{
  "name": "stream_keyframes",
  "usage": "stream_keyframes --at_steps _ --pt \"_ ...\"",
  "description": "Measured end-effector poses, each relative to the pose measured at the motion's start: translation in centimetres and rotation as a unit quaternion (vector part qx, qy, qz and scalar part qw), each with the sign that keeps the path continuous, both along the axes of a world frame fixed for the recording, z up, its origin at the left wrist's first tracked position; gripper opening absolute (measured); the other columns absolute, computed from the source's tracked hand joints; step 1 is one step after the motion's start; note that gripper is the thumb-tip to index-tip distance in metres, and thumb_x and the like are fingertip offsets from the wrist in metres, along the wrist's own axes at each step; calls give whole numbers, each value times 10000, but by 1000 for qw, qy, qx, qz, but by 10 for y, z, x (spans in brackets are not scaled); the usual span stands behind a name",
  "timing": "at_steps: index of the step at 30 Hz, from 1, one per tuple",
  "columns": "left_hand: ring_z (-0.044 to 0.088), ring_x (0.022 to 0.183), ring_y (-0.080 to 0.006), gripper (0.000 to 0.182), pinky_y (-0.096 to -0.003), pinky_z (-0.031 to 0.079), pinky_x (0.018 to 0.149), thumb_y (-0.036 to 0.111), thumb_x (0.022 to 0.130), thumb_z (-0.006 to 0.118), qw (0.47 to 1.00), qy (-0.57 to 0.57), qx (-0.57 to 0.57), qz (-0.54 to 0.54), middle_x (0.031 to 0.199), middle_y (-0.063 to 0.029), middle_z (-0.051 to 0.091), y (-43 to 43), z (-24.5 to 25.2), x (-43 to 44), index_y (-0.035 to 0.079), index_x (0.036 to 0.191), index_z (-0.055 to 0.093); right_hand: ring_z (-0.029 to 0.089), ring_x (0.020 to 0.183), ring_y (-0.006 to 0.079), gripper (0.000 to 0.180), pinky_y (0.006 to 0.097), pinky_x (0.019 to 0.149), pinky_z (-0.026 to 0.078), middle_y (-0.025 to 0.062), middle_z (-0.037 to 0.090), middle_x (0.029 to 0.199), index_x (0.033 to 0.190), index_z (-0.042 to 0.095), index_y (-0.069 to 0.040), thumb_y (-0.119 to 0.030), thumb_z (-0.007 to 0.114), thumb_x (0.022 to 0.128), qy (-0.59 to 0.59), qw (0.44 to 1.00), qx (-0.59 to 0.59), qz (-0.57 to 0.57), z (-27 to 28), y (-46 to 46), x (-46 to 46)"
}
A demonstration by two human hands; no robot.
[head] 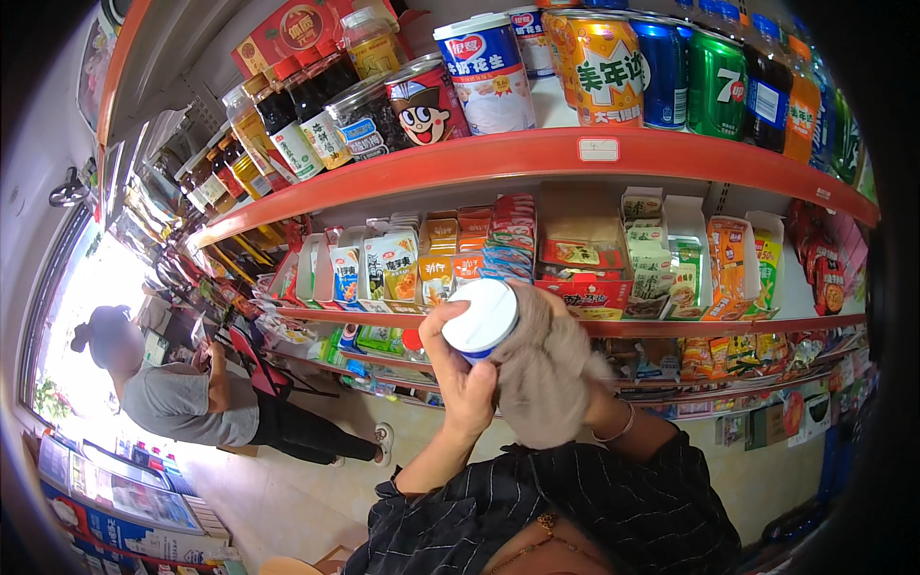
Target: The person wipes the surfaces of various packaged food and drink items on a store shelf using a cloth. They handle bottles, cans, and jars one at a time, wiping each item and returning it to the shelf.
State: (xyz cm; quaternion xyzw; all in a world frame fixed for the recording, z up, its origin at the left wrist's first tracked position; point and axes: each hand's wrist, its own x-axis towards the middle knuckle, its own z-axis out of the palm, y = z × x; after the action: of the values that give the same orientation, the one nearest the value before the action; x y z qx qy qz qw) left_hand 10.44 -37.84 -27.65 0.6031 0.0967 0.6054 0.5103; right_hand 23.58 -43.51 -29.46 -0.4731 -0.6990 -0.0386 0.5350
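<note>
My left hand (460, 381) grips a can with a white plastic lid (483, 316) and a blue side, tilted so that its top faces me. A grey-brown cloth (550, 374) lies against the can's right side and hangs below it, blurred along its right edge. Behind this cloth is my right hand (596, 402), mostly hidden, with a few fingers showing near the can; it holds the cloth to the can. On the red-edged upper shelf (460, 162) stands a similar blue and white lidded can (485, 75).
Drink cans (604, 68) and sauce bottles (287, 122) line the upper shelf. Boxes of snack packets (582, 273) fill the shelf below. At left, a person in a grey shirt (180, 402) stands near a red chair (255, 359). A chest freezer (129, 489) is at lower left.
</note>
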Motion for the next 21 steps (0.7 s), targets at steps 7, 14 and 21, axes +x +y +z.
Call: stream_keyframes --at_steps 7,14,21 --pt "524 1183 -237 901 -374 432 1017 303 611 968 998 23 38 42 1276 -130 470 10 -10 1 65 1274 407 450 1322 190 602 331 1139 345 105 476 1429 1470 365 -27 -200 626 955 290 888 -177 311 -46 23 15" --pt "591 1133 -264 939 -378 487 972 346 604 966 998 15 32 -46 1233 -132 532 20 -12 -5 60 1302 406 580 1099 290 430 384 942 469 135 613 1189 1274 553 -27 -188 632 883 48 996 -59 -38 -41 17 14" --pt "563 1227 -339 813 -434 439 1039 502 860 724 998 -33 55 7 1348 -326 516 31 -2 9 71 1399 295 591 887 336 224 423 793 494 148 611 953 997 618 -5 -162 647 840 -19 997 -28 -76 -4 -11 -2"
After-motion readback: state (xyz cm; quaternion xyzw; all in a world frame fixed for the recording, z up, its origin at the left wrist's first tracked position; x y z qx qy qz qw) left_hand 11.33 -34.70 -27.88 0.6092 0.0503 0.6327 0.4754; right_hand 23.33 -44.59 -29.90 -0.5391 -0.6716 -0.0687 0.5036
